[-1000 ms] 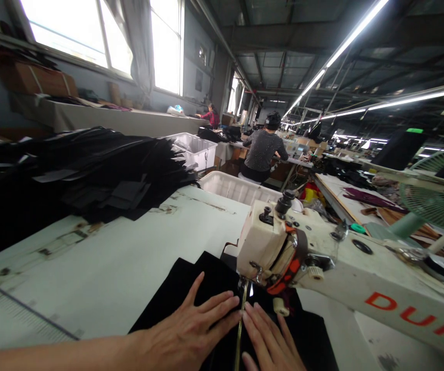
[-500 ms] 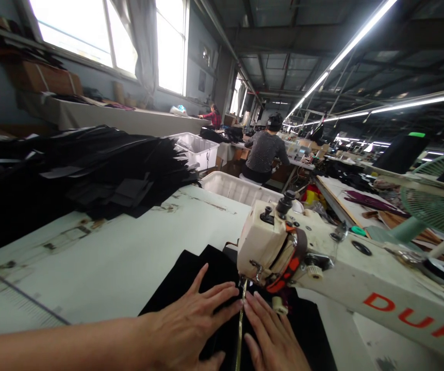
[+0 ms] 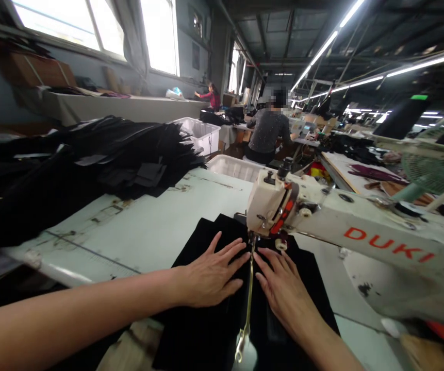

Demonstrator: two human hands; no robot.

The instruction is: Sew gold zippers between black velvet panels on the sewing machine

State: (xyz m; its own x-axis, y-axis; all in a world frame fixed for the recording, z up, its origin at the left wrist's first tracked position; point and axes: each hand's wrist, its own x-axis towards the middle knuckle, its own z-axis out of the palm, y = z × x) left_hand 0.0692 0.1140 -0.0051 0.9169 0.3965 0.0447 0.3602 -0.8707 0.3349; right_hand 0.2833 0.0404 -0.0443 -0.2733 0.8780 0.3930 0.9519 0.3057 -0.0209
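Note:
Black fabric (image 3: 194, 335) lies on the pale table under the head of a sewing machine (image 3: 270, 203). Down its middle runs a gold-coloured zipper (image 3: 250, 293), its upper end at the presser foot. A metal slider with a pull (image 3: 240, 346) shows near its lower end. To the left of the zipper my left hand (image 3: 210, 275) rests flat, fingers spread on the fabric. My right hand (image 3: 281, 283) lies on the right side, fingers stretched out, their tips close to the zipper just below the foot. Neither hand grips anything.
A large heap of black cut pieces (image 3: 129, 154) covers the table's left side. White plastic bins (image 3: 235, 166) stand beyond the far edge. The machine arm (image 3: 384, 245) extends to the right, with a green fan (image 3: 434, 167) behind it. A person (image 3: 268, 134) sits further back.
My view has tilted downward, bringing the zipper's lower part and slider into sight. Both hands stay spread on the fabric beside the zipper near the presser foot.

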